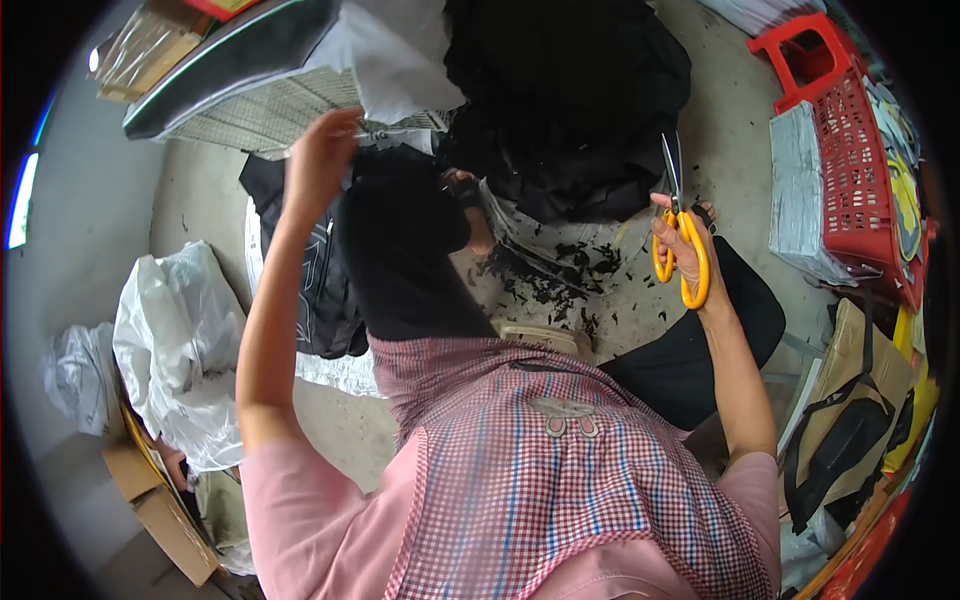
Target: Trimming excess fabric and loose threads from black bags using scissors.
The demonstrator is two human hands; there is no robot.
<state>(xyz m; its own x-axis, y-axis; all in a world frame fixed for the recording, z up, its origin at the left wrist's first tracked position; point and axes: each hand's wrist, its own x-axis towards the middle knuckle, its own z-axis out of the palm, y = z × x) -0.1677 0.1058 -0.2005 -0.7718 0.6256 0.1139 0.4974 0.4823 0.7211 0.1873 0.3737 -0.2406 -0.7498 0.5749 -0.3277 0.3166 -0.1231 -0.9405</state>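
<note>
My right hand (684, 254) is closed around a pair of scissors (703, 266) with yellow loop handles. Their blades point away from me and stand slightly apart, with nothing visible between them. My left hand (322, 165) is raised at the upper left, beside a wire-mesh basket (285, 108) and below a hanging white cloth (395, 60). Motion smears its fingers, so whether they hold anything cannot be made out. A large heap of black fabric (570, 90) lies on the floor ahead, between my hands. Small black scraps (570, 275) are scattered nearer me.
On the right, a red plastic basket (865, 170) stands beside a pale stack (797, 190) and a red stool (810, 55). White plastic bags (185, 340) and cardboard (165, 515) are at the left. A black bag (330, 290) lies next to my left leg.
</note>
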